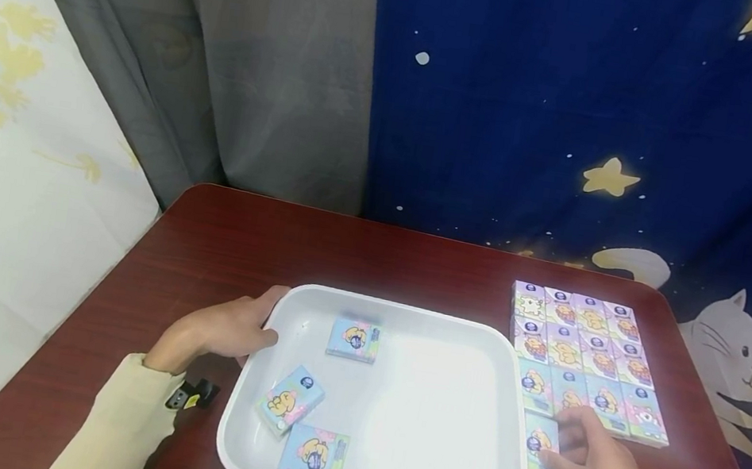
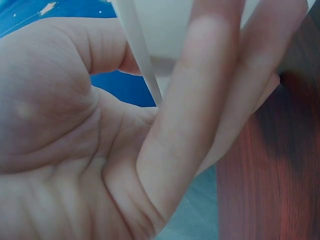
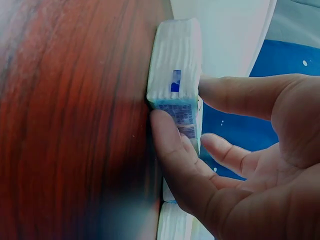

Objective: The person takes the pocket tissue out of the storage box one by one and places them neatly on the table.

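My left hand (image 1: 228, 330) grips the left rim of a white plastic tray (image 1: 232, 427), thumb over the edge and the other fingers along its outer side (image 2: 145, 60). Three blue pocket tissue packs lie in the tray's left half: one at the back (image 1: 354, 339), a slanted one (image 1: 292, 399) and one near the front (image 1: 314, 454). Just right of the tray, my right hand (image 1: 603, 467) pinches another blue tissue pack (image 1: 537, 443) lying flat on the table. In the right wrist view, the thumb is on its printed face and a fingertip at its end (image 3: 175, 107).
Rows of tissue packs (image 1: 592, 341), purple behind and blue in front, form a tight block at the table's right side. The pinched pack adjoins the block's front left corner. Curtains hang behind the dark red table (image 1: 416, 260). A small black device sits at the left wrist.
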Motion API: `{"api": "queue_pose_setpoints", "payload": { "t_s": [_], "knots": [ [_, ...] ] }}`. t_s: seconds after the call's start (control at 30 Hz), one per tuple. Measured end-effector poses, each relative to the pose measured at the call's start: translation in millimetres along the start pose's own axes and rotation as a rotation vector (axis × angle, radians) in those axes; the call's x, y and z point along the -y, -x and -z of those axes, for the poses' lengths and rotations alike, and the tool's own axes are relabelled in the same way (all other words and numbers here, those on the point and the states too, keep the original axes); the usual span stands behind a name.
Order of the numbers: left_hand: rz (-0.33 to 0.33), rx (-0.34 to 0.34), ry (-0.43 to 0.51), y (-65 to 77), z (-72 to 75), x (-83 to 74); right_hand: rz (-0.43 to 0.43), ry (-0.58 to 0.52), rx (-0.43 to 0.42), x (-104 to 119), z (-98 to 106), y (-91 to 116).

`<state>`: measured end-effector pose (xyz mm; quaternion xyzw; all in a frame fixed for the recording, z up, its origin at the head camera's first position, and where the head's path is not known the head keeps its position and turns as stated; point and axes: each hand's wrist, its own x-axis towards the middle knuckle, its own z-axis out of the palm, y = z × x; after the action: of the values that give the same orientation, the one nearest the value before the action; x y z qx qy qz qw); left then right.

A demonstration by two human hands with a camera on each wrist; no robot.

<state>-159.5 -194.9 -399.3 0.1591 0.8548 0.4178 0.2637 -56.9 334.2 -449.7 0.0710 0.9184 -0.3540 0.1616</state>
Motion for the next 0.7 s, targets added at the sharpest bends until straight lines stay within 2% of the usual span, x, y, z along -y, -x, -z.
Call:
{"api": "queue_pose_setpoints", "payload": {
  "t_s": [0.7],
  "knots": [
    [0.008, 0.003, 0.001, 1.2, -0.3, -2.4, 0.069, 0.074, -0.039, 4.8, 3.5, -5.8]
  ]
}}
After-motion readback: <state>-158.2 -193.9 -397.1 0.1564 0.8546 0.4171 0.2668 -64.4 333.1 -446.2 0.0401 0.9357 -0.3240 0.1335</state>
